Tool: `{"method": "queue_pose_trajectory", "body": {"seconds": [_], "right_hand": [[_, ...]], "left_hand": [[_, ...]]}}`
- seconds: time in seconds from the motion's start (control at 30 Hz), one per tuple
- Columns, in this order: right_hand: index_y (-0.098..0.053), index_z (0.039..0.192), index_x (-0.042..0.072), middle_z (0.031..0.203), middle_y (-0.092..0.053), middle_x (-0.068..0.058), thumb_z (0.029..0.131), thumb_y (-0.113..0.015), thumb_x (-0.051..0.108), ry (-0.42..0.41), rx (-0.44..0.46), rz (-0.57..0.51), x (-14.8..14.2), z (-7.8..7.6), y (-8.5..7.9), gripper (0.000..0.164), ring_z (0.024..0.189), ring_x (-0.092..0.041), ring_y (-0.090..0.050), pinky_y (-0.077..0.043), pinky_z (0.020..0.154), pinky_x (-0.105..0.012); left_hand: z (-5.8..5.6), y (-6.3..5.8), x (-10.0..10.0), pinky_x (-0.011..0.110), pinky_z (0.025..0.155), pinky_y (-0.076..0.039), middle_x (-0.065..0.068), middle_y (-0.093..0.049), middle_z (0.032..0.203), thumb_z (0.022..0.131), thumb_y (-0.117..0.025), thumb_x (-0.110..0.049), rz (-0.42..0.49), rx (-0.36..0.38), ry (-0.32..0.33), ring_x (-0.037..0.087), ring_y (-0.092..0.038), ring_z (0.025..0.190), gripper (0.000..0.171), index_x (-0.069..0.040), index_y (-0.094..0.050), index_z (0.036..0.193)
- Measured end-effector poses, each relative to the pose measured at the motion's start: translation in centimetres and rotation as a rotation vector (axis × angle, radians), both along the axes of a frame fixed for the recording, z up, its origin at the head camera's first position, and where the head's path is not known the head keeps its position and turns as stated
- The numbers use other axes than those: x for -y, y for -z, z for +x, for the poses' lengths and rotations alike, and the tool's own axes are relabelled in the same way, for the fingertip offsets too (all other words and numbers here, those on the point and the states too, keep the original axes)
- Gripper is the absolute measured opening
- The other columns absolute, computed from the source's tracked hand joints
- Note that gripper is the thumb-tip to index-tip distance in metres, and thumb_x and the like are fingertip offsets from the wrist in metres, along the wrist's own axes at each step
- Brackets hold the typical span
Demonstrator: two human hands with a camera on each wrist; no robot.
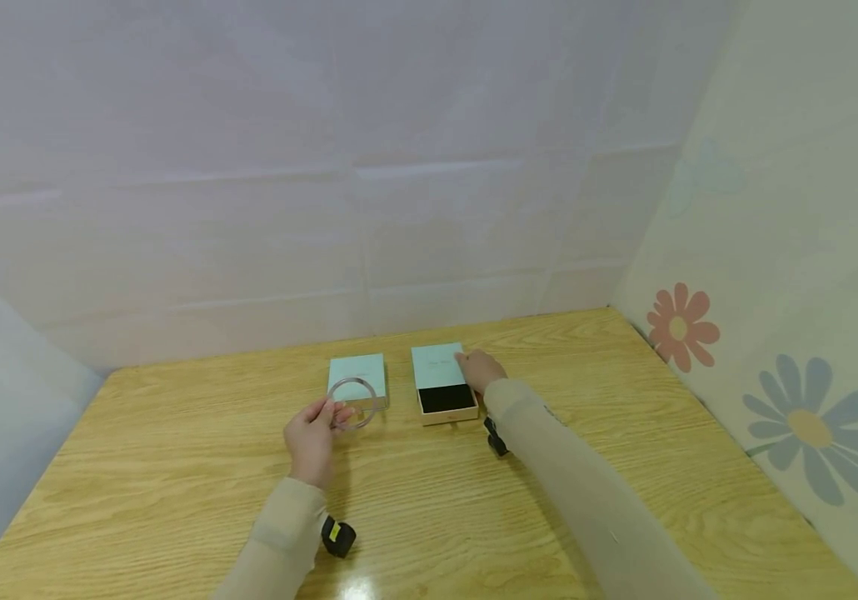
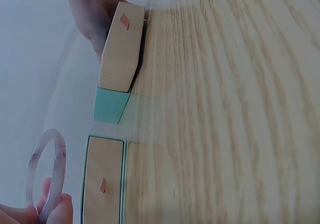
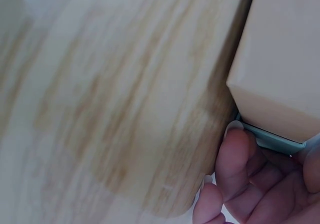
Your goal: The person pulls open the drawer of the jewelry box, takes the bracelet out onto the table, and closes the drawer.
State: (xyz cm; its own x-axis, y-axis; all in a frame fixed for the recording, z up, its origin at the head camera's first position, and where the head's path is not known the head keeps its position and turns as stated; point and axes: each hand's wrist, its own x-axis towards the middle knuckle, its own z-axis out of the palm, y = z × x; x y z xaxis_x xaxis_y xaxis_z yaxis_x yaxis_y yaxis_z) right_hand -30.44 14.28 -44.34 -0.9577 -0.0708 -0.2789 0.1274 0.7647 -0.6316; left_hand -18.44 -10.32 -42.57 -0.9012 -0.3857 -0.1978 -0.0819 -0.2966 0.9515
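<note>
A pale, translucent bangle (image 1: 375,404) is pinched upright between the thumb and fingers of my left hand (image 1: 310,440). Its ring (image 2: 59,170) also shows in the left wrist view. Just behind it, a mint-green drawer box (image 1: 356,367) lies on the table, its tan front (image 2: 103,176) flush with the sleeve. To the right, a second mint drawer box (image 1: 437,367) has its tan drawer pulled partway toward me, showing a black lining (image 1: 447,398). My right hand (image 1: 481,371) grips this box's sleeve at its right side, thumb on top; curled fingers (image 3: 235,151) meet its lower edge.
Both boxes sit on a wood-grain table (image 1: 197,467) toward its back edge. A pale curtain-like wall (image 1: 324,208) rises behind, and a flower-printed panel (image 1: 804,250) stands along the right. Black wrist devices (image 1: 337,537) are strapped at both sleeves.
</note>
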Motion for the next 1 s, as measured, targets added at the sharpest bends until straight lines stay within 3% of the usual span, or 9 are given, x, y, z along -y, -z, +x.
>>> {"method": "queue_pose_trajectory", "body": {"seconds": [0.27,0.57,1.0], "right_hand": [[-0.039,0.051,0.012,0.043,-0.031,0.000,0.107,-0.034,0.036,-0.006,-0.001,-0.004,0.0,-0.2,0.3,0.061,0.037,-0.013,-0.027,-0.032,0.040,-0.028],[-0.041,0.053,0.012,0.042,-0.033,0.000,0.107,-0.034,0.036,-0.013,-0.002,-0.004,0.0,-0.5,0.7,0.060,0.037,-0.013,-0.027,-0.031,0.040,-0.027],[-0.040,0.053,0.012,0.043,-0.032,0.000,0.108,-0.033,0.034,-0.009,0.005,-0.017,-0.1,0.0,-0.3,0.060,0.037,-0.014,-0.027,-0.028,0.038,-0.027]], "left_hand": [[0.3,0.5,1.0,0.016,0.065,-0.054,0.005,-0.067,0.087,0.101,-0.048,-0.003,-0.006,-0.009,0.004,0.005,-0.067,0.070,0.038,0.020,-0.044,0.132],[1.0,0.2,1.8,0.016,0.063,-0.053,0.003,-0.067,0.086,0.102,-0.048,-0.004,-0.045,0.012,0.003,0.006,-0.068,0.072,0.038,0.019,-0.045,0.131],[1.1,0.0,2.8,0.016,0.064,-0.053,0.002,-0.066,0.083,0.102,-0.048,-0.004,-0.024,0.041,-0.019,0.004,-0.067,0.069,0.041,0.020,-0.041,0.134]]}}
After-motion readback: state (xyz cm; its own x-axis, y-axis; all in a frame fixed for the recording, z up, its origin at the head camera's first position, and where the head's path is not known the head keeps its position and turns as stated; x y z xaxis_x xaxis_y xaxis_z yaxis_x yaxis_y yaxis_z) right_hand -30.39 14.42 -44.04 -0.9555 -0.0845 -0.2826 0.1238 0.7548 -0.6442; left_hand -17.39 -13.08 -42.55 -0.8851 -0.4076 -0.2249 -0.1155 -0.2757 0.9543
